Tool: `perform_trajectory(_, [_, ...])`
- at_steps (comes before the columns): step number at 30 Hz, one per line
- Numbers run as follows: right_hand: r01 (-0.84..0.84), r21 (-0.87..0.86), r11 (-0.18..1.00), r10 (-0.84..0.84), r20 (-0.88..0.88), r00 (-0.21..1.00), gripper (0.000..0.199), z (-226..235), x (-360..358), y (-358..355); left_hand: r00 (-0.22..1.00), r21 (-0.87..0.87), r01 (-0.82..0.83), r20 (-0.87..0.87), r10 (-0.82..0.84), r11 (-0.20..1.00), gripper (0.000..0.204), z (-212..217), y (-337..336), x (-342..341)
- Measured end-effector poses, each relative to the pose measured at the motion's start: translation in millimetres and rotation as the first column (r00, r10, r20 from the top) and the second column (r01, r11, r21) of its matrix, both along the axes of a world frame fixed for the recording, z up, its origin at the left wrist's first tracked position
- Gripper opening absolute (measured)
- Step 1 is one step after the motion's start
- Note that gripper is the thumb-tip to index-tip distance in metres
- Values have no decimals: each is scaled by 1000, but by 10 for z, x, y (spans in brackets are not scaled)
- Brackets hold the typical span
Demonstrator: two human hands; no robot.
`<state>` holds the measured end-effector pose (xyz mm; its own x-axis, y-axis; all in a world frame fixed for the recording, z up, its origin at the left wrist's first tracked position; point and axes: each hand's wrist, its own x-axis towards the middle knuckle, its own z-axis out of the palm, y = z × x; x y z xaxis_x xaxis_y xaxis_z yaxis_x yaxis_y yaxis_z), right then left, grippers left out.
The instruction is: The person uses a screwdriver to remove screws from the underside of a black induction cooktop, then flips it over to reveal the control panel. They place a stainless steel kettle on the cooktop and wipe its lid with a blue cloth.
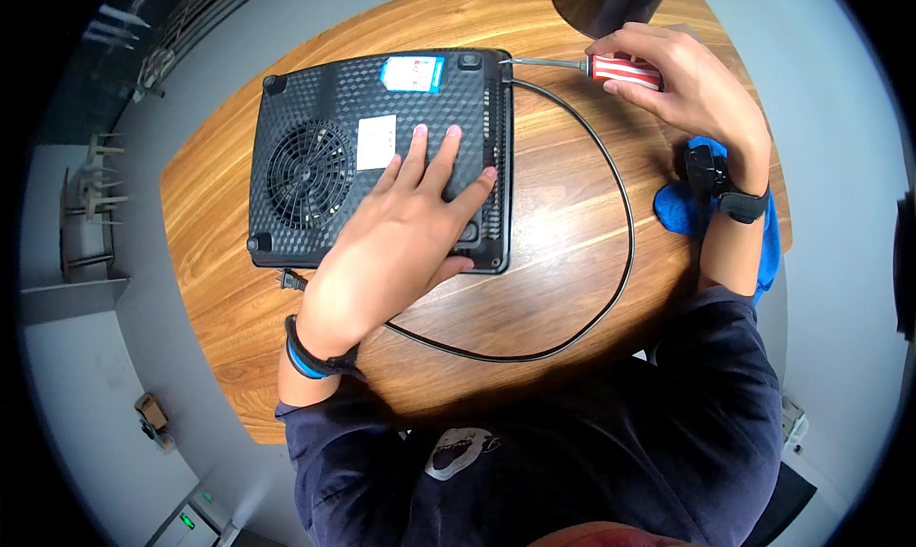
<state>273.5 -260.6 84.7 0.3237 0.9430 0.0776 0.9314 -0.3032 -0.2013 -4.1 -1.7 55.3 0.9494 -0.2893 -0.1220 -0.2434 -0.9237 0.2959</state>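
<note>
A black induction cooker lies upside down on the wooden table, its round fan grille and rubber feet facing up. My left hand rests flat on its underside with the fingers spread, beside a white label. My right hand is closed round the red-and-white striped handle of a screwdriver. The screwdriver lies nearly level, and its metal shaft reaches left to the cooker's far right corner. Whether the tip sits in a screw is too small to tell.
A black power cord loops from the cooker's right side across the table toward me. Its plug lies near the cooker's front left corner. At the far edge stands a dark container. A blue cloth lies under my right wrist.
</note>
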Motion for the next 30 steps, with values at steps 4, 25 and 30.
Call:
perform_trajectory(4, [30,-48,998,-29,11,1000,34,9,-1,-36,993,7,-67,-99,67,998,72,175,-69,-82])
perform_trajectory(25, [-60,-208,976,40,-95,995,34,163,-505,199,986,105,-133,-86,142,986,67,423,249,-405])
perform_trajectory(30, [-42,-278,960,32,-41,999,33,220,-529,281,972,48,-152,-175,158,987,79,350,262,-392])
